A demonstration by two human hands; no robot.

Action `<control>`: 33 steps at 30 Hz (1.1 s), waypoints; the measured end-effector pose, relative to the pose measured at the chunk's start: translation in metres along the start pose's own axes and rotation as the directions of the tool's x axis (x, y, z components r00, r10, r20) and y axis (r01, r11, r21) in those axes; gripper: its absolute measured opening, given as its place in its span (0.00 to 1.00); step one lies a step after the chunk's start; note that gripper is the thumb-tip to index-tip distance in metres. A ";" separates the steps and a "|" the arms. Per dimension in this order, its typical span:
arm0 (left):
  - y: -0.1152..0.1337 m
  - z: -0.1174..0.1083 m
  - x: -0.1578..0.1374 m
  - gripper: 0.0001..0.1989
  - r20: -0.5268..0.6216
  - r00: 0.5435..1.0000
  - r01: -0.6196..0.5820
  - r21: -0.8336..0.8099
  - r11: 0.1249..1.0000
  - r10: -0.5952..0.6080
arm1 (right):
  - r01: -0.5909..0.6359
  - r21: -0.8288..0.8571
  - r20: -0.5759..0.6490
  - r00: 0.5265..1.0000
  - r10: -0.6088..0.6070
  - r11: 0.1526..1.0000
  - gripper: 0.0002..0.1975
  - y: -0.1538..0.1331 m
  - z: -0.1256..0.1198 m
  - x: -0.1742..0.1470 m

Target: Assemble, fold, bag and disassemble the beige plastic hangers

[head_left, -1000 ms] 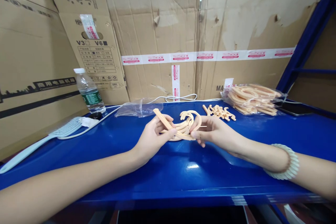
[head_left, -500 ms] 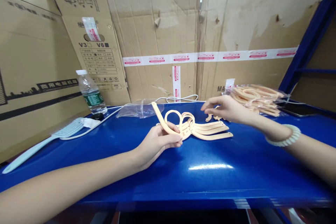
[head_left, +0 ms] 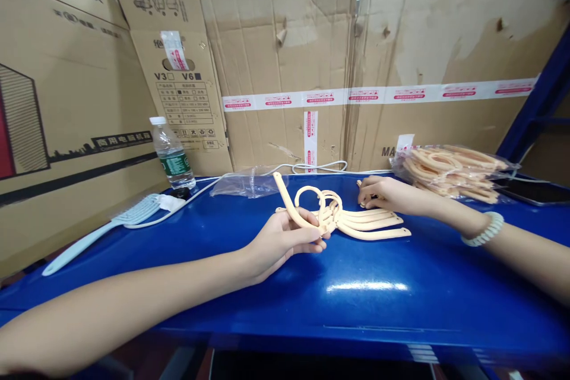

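Observation:
My left hand [head_left: 299, 233] is closed around a cream plastic hanger part [head_left: 289, 202], a curved arm with a small hole at its raised end. Just behind and to the right of those fingers lie several similar hanger parts [head_left: 371, 227], with round hooks and long arms, overlapping on the table. Farther back, my right hand [head_left: 385, 191] has its fingers curled down over a little heap of small cream pieces [head_left: 360, 184]. Its fingers mostly cover the heap, so exactly what they pinch is hidden.
Clear bags of cream parts [head_left: 449, 169] lie at the back right, beside a dark phone [head_left: 537, 191]. A water bottle [head_left: 173, 157], a pale blue hairbrush [head_left: 111, 227], a white cable [head_left: 209, 187] and a clear plastic bag [head_left: 249, 183] sit left. Cardboard [head_left: 285, 59] walls the blue table [head_left: 276, 303].
My right hand has come down onto the small pieces, and its fingers have curled over them. My left hand still holds the hanger part. The view has shifted slightly left.

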State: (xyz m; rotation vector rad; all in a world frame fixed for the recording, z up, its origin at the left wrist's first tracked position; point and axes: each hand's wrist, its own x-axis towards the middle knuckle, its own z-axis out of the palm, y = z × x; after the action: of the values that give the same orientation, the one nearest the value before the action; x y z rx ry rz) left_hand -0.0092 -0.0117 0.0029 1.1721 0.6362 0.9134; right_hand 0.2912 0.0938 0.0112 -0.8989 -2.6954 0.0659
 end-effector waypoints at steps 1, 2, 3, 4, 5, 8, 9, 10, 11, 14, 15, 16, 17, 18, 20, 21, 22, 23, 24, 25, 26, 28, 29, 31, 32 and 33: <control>0.000 0.000 0.000 0.13 0.001 1.000 0.001 0.003 1.000 -0.001 | 0.000 0.010 -0.032 0.999 0.001 1.000 0.12 -0.001 0.000 0.001; -0.001 -0.001 0.000 0.13 0.001 1.000 0.002 0.006 1.000 -0.002 | -0.011 0.016 -0.080 0.997 0.013 1.000 0.13 -0.003 -0.001 0.001; -0.001 -0.001 0.001 0.13 0.000 1.000 0.000 0.010 1.000 0.000 | -0.031 0.017 -0.144 0.989 0.034 0.999 0.14 -0.006 -0.003 0.002; -0.001 -0.001 0.001 0.13 -0.001 1.000 -0.002 0.010 1.000 0.002 | -0.056 0.019 -0.221 0.973 0.059 0.998 0.14 -0.011 -0.006 0.002; -0.002 -0.001 0.001 0.12 -0.003 1.000 -0.005 0.008 1.000 0.005 | -0.086 0.032 -0.302 0.949 0.092 0.996 0.14 -0.017 -0.009 0.002; -0.002 -0.001 0.002 0.11 -0.006 1.000 -0.012 -0.004 1.000 0.012 | -0.169 0.228 -0.476 0.840 0.261 0.959 0.16 -0.040 -0.020 0.002; -0.002 -0.001 0.002 0.11 -0.008 1.000 -0.011 -0.004 1.000 0.011 | -0.181 0.354 -0.481 0.806 0.344 0.917 0.16 -0.050 -0.023 0.002; -0.002 -0.001 0.002 0.11 -0.010 1.000 -0.009 -0.003 1.000 0.009 | -0.178 0.488 -0.455 0.783 0.423 0.854 0.17 -0.059 -0.026 0.002; -0.002 0.000 0.003 0.11 -0.012 1.000 -0.008 0.001 1.000 0.008 | -0.155 0.615 -0.416 0.769 0.485 0.773 0.17 -0.069 -0.027 0.002; -0.001 0.001 0.003 0.10 -0.020 1.000 -0.005 0.017 1.000 0.006 | -0.069 0.883 -0.257 0.757 0.600 0.465 0.18 -0.094 -0.027 0.002; -0.001 0.001 0.003 0.10 -0.022 1.000 -0.006 0.020 1.000 0.006 | -0.061 0.933 -0.187 0.758 0.625 0.353 0.17 -0.100 -0.025 0.003; -0.002 0.001 0.003 0.10 -0.023 1.000 -0.006 0.022 1.000 0.007 | -0.064 0.966 -0.115 0.759 0.641 0.249 0.17 -0.106 -0.022 0.004; -0.002 0.001 0.003 0.11 -0.026 1.000 -0.007 0.024 1.000 0.007 | -0.073 0.985 -0.048 0.759 0.649 0.158 0.16 -0.110 -0.019 0.004; -0.002 0.001 0.003 0.11 -0.030 1.000 -0.007 0.023 1.000 0.008 | -0.082 0.993 0.008 0.760 0.649 0.083 0.15 -0.113 -0.014 0.005; -0.003 0.001 0.003 0.13 -0.037 0.999 -0.009 0.025 1.000 0.010 | -0.090 0.996 0.078 0.768 0.636 -0.014 0.13 -0.118 -0.005 0.006; -0.004 0.001 0.004 0.13 -0.038 0.999 -0.010 0.029 1.000 0.011 | -0.088 0.995 0.098 0.773 0.627 -0.048 0.14 -0.120 -0.001 0.007; -0.004 0.001 0.004 0.14 -0.036 0.999 -0.012 0.034 0.999 0.014 | -0.083 0.993 0.114 0.779 0.617 -0.079 0.15 -0.121 0.004 0.007; -0.005 0.000 0.004 0.14 -0.032 0.999 -0.015 0.041 0.999 0.017 | -0.075 0.992 0.123 0.787 0.605 -0.105 0.17 -0.123 0.007 0.006; -0.005 0.000 0.004 0.14 -0.023 1.000 -0.017 0.051 0.999 0.018 | -0.066 0.990 0.125 0.796 0.592 -0.121 0.18 -0.124 0.010 0.006; -0.006 -0.001 0.004 0.14 -0.014 1.000 -0.020 0.064 0.998 0.021 | -0.063 0.990 0.127 0.809 0.575 -0.129 0.19 -0.125 0.013 0.005; -0.006 -0.001 0.004 0.13 -0.002 1.000 -0.025 0.078 0.997 0.025 | -0.071 0.989 0.132 0.824 0.550 -0.131 0.20 -0.127 0.015 0.005; -0.007 -0.002 0.004 0.12 0.027 0.999 -0.043 0.112 0.993 0.040 | -0.116 0.986 0.162 0.854 0.495 -0.124 0.19 -0.130 0.018 0.004; -0.007 -0.002 0.004 0.11 0.041 0.998 -0.053 0.129 0.990 0.048 | -0.138 0.983 0.177 0.863 0.474 -0.118 0.18 -0.132 0.019 0.004; -0.007 -0.002 0.004 0.10 0.054 0.997 -0.071 0.147 0.987 0.063 | -0.157 0.983 0.181 0.873 0.452 -0.090 0.16 -0.135 0.020 0.004; -0.007 -0.001 0.004 0.09 0.050 0.996 -0.076 0.152 0.985 0.069 | -0.156 0.986 0.168 0.877 0.450 -0.064 0.15 -0.137 0.020 0.004; -0.007 -0.001 0.004 0.09 0.044 0.996 -0.079 0.154 0.985 0.073 | -0.151 0.988 0.150 0.881 0.450 -0.033 0.15 -0.138 0.020 0.005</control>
State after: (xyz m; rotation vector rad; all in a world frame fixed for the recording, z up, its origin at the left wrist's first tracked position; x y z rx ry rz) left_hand -0.0063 -0.0085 -0.0041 1.3582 0.6445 0.9163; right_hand 0.2017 -0.0137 0.0121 -0.8050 -1.3668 1.6493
